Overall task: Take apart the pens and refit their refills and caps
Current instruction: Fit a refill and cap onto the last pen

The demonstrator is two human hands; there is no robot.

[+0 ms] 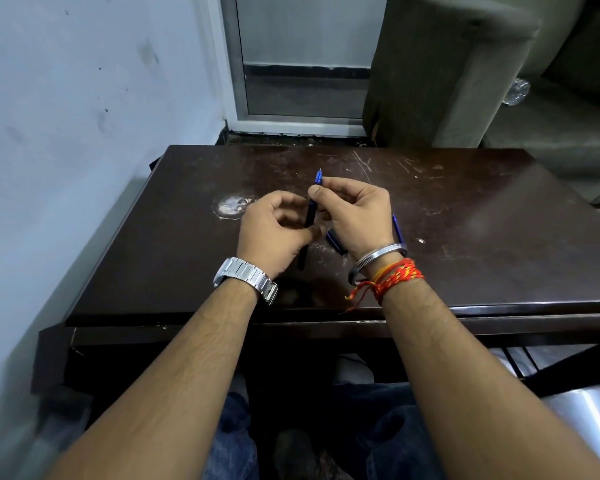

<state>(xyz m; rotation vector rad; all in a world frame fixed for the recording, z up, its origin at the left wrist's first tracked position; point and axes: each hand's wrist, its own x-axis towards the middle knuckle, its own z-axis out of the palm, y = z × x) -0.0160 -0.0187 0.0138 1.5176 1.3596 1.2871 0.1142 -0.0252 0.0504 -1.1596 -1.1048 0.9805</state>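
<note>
Pen (311,213) held upright above the table (482,216), between both hands, long axis running near-vertical in the view with a slight lean, writing tip pointing away from the wearer. Blue tip section projecting just above the right hand (355,216); dark barrel passing down between the two hands and emerging below the left hand (274,230), lower end near the table surface, contact not determinable.

Right thumb and forefinger pinched shut on the upper blue section, just under the tip. Left fingers curled closed around the dark barrel lower down. Both hands equally close to the pen; right hand placed on the end that appears to unscrew or pull off.

Judged step: separating or rejoining tip section and barrel, along or about the long axis. Direction not determinable from this view.

Pen appearance: slim, dark barrel, translucent blue front, fine pointed tip. Cap not seen on it.

Also noted on the table: loose blue part (335,241) lying just below the right palm, and second blue pen (398,231) partly hidden behind the right wrist. Watch (245,273) on left wrist, steel bangle (378,259) and red thread on right.
</note>
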